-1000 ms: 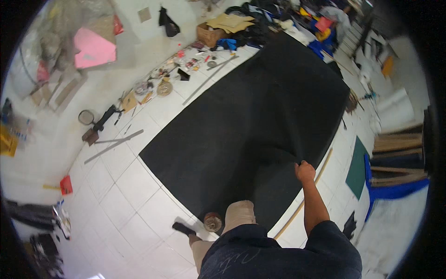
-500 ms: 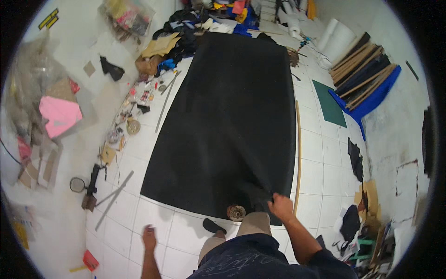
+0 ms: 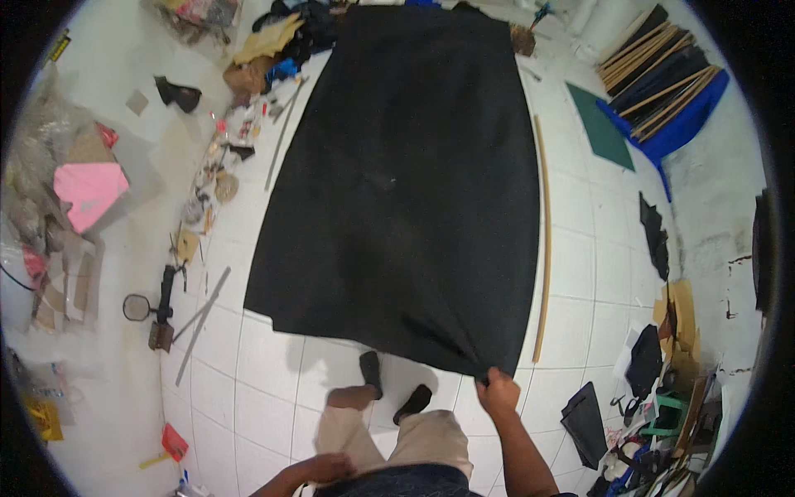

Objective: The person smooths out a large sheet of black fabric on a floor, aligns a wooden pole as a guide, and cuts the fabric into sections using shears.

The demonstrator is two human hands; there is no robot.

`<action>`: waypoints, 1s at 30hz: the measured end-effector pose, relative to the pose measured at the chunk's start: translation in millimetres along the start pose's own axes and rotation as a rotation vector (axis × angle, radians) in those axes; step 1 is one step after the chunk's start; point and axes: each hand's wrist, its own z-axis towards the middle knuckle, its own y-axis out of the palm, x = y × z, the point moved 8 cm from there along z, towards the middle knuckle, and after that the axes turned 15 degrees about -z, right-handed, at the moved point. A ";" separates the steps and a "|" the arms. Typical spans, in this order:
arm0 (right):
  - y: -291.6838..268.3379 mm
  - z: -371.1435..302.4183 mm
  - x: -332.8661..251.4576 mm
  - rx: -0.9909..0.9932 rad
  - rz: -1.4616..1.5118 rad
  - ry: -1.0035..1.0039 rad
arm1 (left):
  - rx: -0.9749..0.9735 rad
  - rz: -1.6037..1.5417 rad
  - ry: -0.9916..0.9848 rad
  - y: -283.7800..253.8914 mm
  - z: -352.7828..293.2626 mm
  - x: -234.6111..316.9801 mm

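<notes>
A large black sheet of cloth-like material [image 3: 406, 199] lies spread over the floor in front of me. My right hand [image 3: 498, 391] is closed on its near edge, close to the right corner, and folds fan out from the grip. That edge is lifted slightly. My left hand [image 3: 330, 468] is low, against the beige shorts [image 3: 431, 439]; it is blurred, and its fingers do not show clearly. My feet, in dark socks [image 3: 412, 403], stand on the white tiles just short of the sheet.
A long wooden strip [image 3: 542, 248] lies along the sheet's right side, with a green mat [image 3: 602, 124] beyond. Grey metal strips [image 3: 203, 327] and small clutter lie left. Black folded material [image 3: 586, 424] and a green stool [image 3: 665, 414] are at the near right.
My right hand has pulled the sheet's edge nearer and slightly lower in view. My left hand has moved right to my shorts. The round metal piece by my foot is out of sight.
</notes>
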 end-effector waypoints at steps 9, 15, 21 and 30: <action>275.5 87.8 66.6 0.093 -0.214 -0.184 | 0.901 -1.097 -0.228 -62.1 5.9 -313.5; 399.4 151.7 86.9 0.385 -0.158 -0.139 | 1.374 -0.321 -0.337 -250.1 90.1 -481.6; 459.9 186.4 78.4 0.452 -0.116 -0.059 | 1.247 0.304 -0.336 -287.2 212.5 -527.9; 518.8 207.4 113.9 0.235 -0.058 0.071 | 1.305 0.565 -0.184 -323.2 244.1 -568.4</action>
